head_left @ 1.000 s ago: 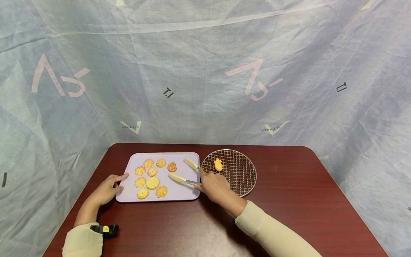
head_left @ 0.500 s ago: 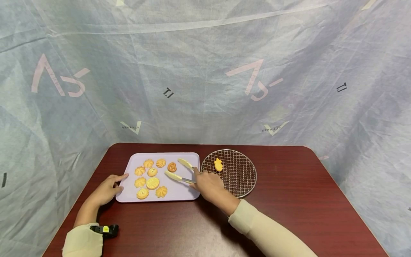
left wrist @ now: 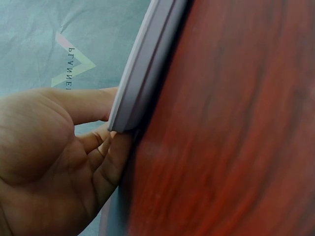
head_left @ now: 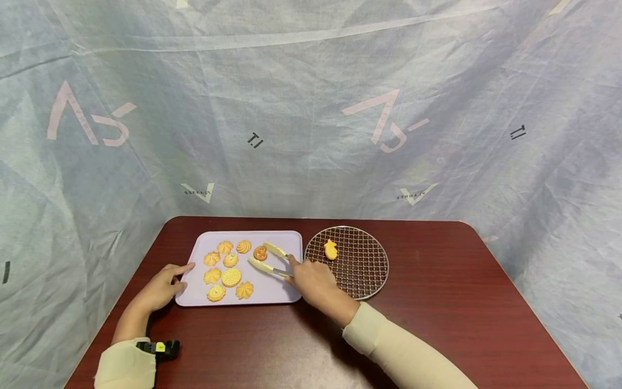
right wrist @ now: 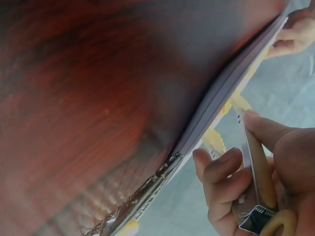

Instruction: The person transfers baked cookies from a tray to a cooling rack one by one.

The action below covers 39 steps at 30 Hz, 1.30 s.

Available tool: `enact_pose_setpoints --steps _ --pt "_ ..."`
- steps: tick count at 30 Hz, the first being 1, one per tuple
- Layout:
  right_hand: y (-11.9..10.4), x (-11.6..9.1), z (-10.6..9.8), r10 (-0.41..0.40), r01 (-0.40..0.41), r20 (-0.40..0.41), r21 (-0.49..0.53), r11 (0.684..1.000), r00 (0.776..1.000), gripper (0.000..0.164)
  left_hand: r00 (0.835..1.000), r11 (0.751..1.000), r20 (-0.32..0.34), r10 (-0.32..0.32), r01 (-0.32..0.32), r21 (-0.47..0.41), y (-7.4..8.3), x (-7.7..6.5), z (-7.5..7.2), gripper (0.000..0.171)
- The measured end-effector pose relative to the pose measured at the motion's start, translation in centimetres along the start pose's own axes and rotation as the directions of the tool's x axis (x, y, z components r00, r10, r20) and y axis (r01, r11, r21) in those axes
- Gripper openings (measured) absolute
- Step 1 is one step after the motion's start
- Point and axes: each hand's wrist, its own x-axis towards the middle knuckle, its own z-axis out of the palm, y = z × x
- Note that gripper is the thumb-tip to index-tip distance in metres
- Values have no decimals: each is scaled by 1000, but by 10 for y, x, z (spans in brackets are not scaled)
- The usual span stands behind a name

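Note:
A pale lilac tray (head_left: 274,294) carries several cookies, among them a pretzel-shaped cookie (head_left: 260,253). My left hand (head_left: 162,286) holds the tray's left edge; in the left wrist view the thumb lies at the rim and curled fingers (left wrist: 115,155) meet the edge from the table side. My right hand (head_left: 315,278) grips metal tongs (head_left: 282,272) with cream-coloured tips, reaching in over the tray's right side. The spread tips stand either side of the pretzel-shaped cookie's right part, one above and one below. In the right wrist view, thumb and fingers wrap the tongs' handle (right wrist: 256,167).
A round wire rack (head_left: 366,259) stands right beside the tray, with a yellow pineapple-shaped cookie (head_left: 330,249) on it. Both rest on a dark red wooden table (head_left: 447,302). Grey printed cloth (head_left: 311,108) hangs behind the table and along its sides.
My right hand and the tongs have moved left over the tray, bringing the tips around the pretzel-shaped cookie. The left hand, tray and cookies stay in place.

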Motion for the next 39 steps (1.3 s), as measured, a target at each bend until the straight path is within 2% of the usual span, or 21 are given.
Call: enact_pose_setpoints --steps 14,24,39 --pt "3 -4 -3 -60 60 -45 3 998 997 60 1000 1000 0 0 0 2 -1 -1 1 52" --pt "8 -8 -6 -77 78 -93 14 997 993 58 1000 1000 -5 8 -8 8 -2 -1 0 51" --pt "16 -15 -8 -86 88 -111 16 996 990 57 1000 1000 -7 5 -5 8 -1 0 0 51"
